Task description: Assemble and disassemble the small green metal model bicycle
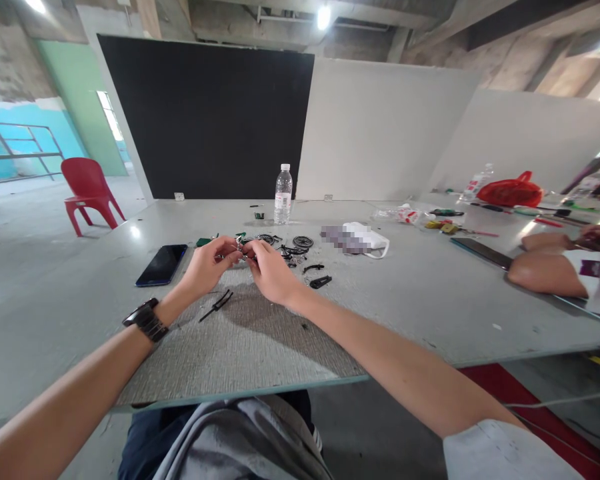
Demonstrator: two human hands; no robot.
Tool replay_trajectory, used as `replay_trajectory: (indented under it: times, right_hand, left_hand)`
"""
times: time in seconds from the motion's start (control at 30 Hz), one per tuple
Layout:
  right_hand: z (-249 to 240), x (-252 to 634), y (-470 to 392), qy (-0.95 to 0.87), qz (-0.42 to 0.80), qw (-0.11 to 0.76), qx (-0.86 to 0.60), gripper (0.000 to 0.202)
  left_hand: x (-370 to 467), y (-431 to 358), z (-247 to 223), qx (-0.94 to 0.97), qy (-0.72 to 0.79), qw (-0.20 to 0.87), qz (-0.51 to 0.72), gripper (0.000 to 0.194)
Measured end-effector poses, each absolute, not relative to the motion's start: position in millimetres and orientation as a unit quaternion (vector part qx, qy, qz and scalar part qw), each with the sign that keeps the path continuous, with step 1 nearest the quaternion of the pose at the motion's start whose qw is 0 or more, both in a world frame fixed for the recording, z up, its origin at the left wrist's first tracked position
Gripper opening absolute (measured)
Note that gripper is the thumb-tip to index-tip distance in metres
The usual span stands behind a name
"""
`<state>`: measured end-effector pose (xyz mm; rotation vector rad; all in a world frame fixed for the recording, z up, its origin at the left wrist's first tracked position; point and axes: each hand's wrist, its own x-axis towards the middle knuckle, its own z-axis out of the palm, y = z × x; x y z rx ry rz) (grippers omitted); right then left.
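Fingers [233,257] drawn in narrow, and it's a 2-handed pinch! Left hand [205,268] and right hand [273,268] meet above the grey table [405,313], a small part [239,244] caught between their tips, too small and covered to make out. Just beyond the knuckles, 2 spoked wheels [303,242] lie among little black pieces. Near the right wrist, a curved black strip [313,268] and a flat black piece [321,282]; closer in, below the hands, a black forked piece [217,307] lies flat. A dark phone [161,265] sits left of the left hand, a clear bottle [283,197] stands upright behind, and far right rests another person's forearm [543,272].
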<state>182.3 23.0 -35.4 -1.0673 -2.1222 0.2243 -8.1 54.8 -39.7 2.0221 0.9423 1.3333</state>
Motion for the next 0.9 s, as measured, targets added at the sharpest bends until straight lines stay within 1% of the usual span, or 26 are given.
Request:
replay_trajectory:
  times: [0.33, 0.5, 0.67, 0.8, 0.9]
  right_hand:
    - [-32.1, 183.4, 19.5, -0.826, 0.090, 0.353, -0.430, 0.020]
    - [-29.9, 186.2, 20.8, -0.830, 0.102, 0.346, -0.425, 0.023]
    - [-25.2, 186.9, 25.9, -0.842, 0.095, 0.316, -0.427, 0.027]
    - [-20.7, 184.2, 30.7, -0.856, 0.082, 0.289, -0.421, 0.022]
    - [-21.2, 183.9, 32.0, -0.862, 0.075, 0.293, -0.406, 0.019]
  left_hand:
    - [-11.4, 54.6, -43.5, 0.772, 0.361, 0.231, 0.469, 0.021]
    - [-10.4, 53.7, -43.6, 0.773, 0.360, 0.240, 0.463, 0.020]
    - [-9.0, 52.9, -42.5, 0.773, 0.363, 0.238, 0.463, 0.019]
    - [-10.2, 54.6, -42.8, 0.761, 0.365, 0.232, 0.483, 0.022]
    - [-11.4, 55.6, -42.8, 0.755, 0.371, 0.225, 0.491, 0.023]
